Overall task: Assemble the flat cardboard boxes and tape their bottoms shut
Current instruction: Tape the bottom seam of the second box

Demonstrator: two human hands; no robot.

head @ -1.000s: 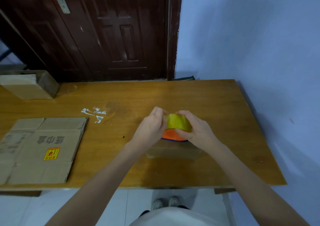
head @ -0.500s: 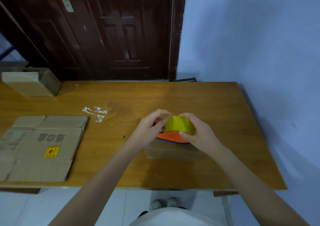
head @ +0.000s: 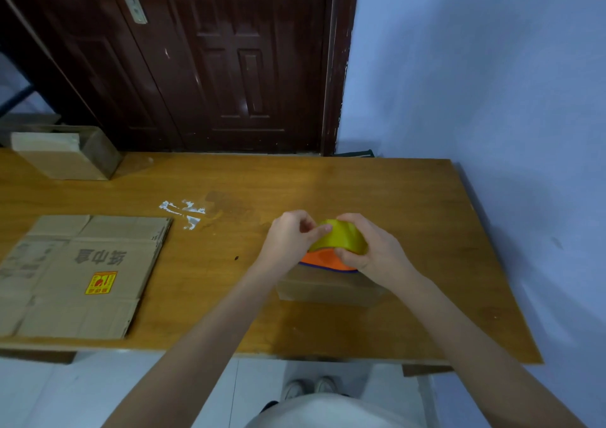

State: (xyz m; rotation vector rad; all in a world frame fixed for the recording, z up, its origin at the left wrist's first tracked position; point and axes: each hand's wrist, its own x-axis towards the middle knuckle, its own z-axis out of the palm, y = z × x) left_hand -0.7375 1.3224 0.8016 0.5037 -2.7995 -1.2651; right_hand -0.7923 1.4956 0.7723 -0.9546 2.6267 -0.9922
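Observation:
A yellow tape roll (head: 341, 238) with an orange core side is held just above a small assembled cardboard box (head: 328, 288) on the wooden table (head: 377, 191). My right hand (head: 370, 250) grips the roll from the right, fingers curled round it. My left hand (head: 290, 237) pinches at the roll's left edge with thumb and fingertips. A flattened cardboard box (head: 78, 273) with a yellow and red sticker lies at the table's left front.
An assembled brown box (head: 65, 154) stands at the table's back left corner. White scuff marks (head: 183, 213) show on the tabletop. A dark wooden door (head: 203, 57) stands behind the table and a blue wall (head: 492, 83) runs along its right side.
My left hand's fingers have shifted on the roll's left edge, from reaching over it to pinching at it. The roll and right hand have stayed almost in place.

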